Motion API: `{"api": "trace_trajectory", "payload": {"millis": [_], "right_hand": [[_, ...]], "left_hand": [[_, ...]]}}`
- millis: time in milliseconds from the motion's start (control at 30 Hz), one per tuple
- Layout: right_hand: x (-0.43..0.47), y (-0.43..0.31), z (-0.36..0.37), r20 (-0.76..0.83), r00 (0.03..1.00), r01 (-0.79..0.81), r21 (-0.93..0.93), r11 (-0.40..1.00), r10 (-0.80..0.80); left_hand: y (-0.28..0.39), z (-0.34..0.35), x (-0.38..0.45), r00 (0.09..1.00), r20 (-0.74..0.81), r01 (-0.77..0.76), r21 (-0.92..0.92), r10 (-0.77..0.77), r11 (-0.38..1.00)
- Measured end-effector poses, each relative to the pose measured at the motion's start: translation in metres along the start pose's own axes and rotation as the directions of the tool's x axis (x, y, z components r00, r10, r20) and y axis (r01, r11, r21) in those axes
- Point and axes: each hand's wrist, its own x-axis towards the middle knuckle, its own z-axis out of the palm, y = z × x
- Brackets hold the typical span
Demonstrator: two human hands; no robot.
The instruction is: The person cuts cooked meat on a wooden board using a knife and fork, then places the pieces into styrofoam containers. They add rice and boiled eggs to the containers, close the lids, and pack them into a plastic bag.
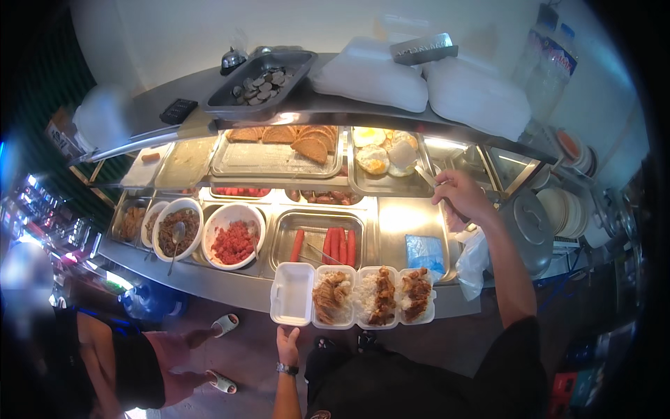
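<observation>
My left hand (288,346), with a watch on its wrist, grips the near edge of an open white foam food container (293,294); its fingers are partly hidden underneath. Beside that bare section, foam sections in a row hold white rice (365,296) and browned pieces of meat (383,298). My right hand (460,196) holds a metal serving utensil (426,177), its end at the right side of a metal tray (366,185) of fried eggs (372,160). Below this hand, a blue plastic packet (424,252) lies on the steel counter.
Red sausages with tongs lie in a steel pan (318,220). White bowls (234,207) hold red and brown chopped food. Above, a glass-fronted shelf carries a grey tray of coins (261,89) and bagged foam boxes (374,76). A lidded pot (528,230) stands right; another person (125,361) is at left.
</observation>
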Motion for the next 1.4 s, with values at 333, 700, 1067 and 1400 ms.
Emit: {"api": "trace_trajectory", "payload": {"millis": [333,700,1067,1400], "right_hand": [[0.004,-0.002,-0.022,0.227,0.973,-0.035,0.001,0.999,0.033],[0.003,0.007,0.052,0.012,1.0,0.012,-0.048,0.999,-0.011],[0.011,0.001,0.054,-0.006,1.0,0.002,-0.023,1.0,-0.002],[-0.083,0.013,0.025,0.094,0.995,0.028,0.001,1.0,-0.028]], "left_hand": [[0.012,0.013,0.005,0.991,-0.099,0.078,-0.074,-0.085,0.994],[0.011,0.009,0.019,0.978,-0.131,0.155,-0.058,-0.162,0.986],[0.015,0.003,0.026,0.978,-0.181,0.104,-0.028,-0.107,0.994],[0.027,0.016,0.028,0.983,-0.164,0.09,0.016,-0.087,0.996]]}}
